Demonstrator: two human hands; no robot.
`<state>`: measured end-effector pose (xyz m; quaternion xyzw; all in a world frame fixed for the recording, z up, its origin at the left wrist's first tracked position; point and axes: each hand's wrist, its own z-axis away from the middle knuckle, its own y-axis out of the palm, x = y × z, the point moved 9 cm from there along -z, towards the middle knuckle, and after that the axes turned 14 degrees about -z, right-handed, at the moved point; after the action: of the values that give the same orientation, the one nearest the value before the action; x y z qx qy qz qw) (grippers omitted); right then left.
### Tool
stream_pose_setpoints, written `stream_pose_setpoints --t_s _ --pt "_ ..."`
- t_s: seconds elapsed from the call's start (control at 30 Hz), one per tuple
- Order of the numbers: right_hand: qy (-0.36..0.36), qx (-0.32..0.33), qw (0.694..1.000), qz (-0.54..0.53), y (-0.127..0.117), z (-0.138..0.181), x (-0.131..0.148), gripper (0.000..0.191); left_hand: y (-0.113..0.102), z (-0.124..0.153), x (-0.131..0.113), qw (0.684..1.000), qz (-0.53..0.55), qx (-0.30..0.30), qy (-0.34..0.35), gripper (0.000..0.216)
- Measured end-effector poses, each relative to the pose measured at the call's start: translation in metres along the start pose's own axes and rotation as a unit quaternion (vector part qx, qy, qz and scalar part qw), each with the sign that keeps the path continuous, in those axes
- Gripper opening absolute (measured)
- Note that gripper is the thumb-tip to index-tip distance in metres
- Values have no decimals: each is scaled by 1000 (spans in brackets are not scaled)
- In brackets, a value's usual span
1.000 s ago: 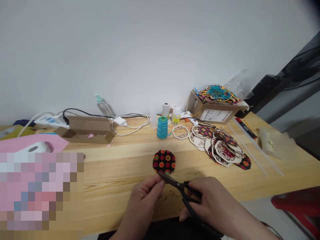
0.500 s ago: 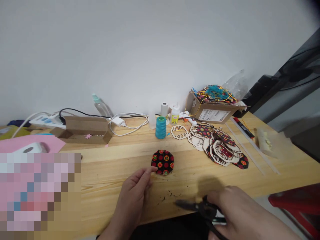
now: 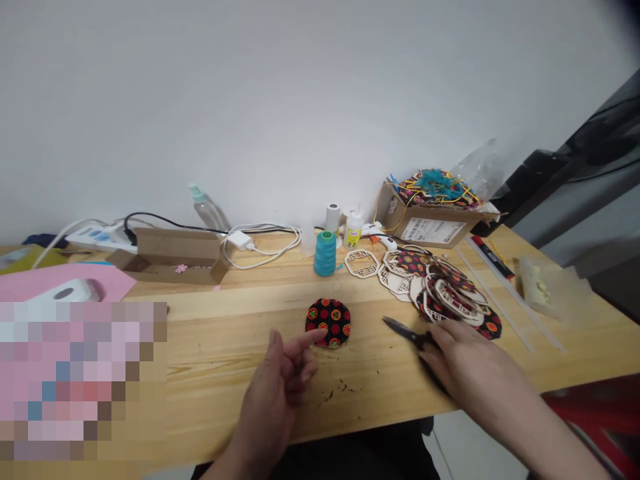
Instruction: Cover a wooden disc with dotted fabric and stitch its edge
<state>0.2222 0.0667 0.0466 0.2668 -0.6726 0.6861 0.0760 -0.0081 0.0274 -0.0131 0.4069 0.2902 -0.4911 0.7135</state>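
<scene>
- Trimming looks nearly done on the patterned fabric disc (image 3: pixel 336 313), which lies flat on the desk (image 3: pixel 225 340) in front of the person; its outline reads as round and fairly clean.
- Dark clippings (image 3: pixel 343 387) lie scattered nearer the front edge, a sign that some cutting is done; whether stray threads remain on the rim is too small to tell.
- The disc is bare of any lattice frame, so if the two are meant to be joined, that part is not yet done here.
- At the right sits an overlapping pile of lattice and fabric pieces (image 3: pixel 400 283); how many of them are finished cannot be told.
- The left hand (image 3: pixel 277 390) has its index finger stretched onto the disc's lower edge, thumb raised well apart, the other fingers loosely curled; it grips nothing.
- The right hand (image 3: pixel 473 363) has its fingers around the handles of the black scissors (image 3: pixel 400 329), as far as the blur shows; the blades lie together, pointing toward the disc.
- Compared with a second ago, the blades are away from the disc's rim and now sit beside the pile.
- The left fingers no longer pinch the edge, while the disc stays in practically the same spot.
</scene>
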Motion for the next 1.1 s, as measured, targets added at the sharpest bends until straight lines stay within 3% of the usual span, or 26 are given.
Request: stream_pose_setpoints --t_s 0.07,0.1,0.2,0.33,0.4,0.47,0.63,0.73,0.97,1.1 --pt "-45 -36 989 -140 4 -3 32 24 4 3 1 1000 -15 8 10 67" --pt "-52 -24 971 -233 13 -6 47 22 7 4 2 1000 -23 13 15 67" --pt "20 53 891 -450 51 -15 74 17 13 6 3 997 -52 30 38 67" --pt "88 105 791 -597 81 -24 92 18 11 7 2 992 -102 23 71 63" --pt "105 109 768 -623 85 -25 92 15 9 6 3 991 -113 20 76 63" --pt "104 88 776 -616 83 -25 88 13 9 7 3 989 -123 23 82 58" --pt "12 3 873 -488 58 -24 83 14 16 10 0 979 -178 51 87 33" --pt "-42 -11 911 -410 49 -24 88 11 19 13 -5 964 -237 57 102 22" --pt "-109 21 925 -362 45 -23 104 16 17 18 -18 908 -380 30 174 19" --pt "-125 -32 937 -326 33 -33 100 13 5 18 -22 907 -388 -15 166 23"
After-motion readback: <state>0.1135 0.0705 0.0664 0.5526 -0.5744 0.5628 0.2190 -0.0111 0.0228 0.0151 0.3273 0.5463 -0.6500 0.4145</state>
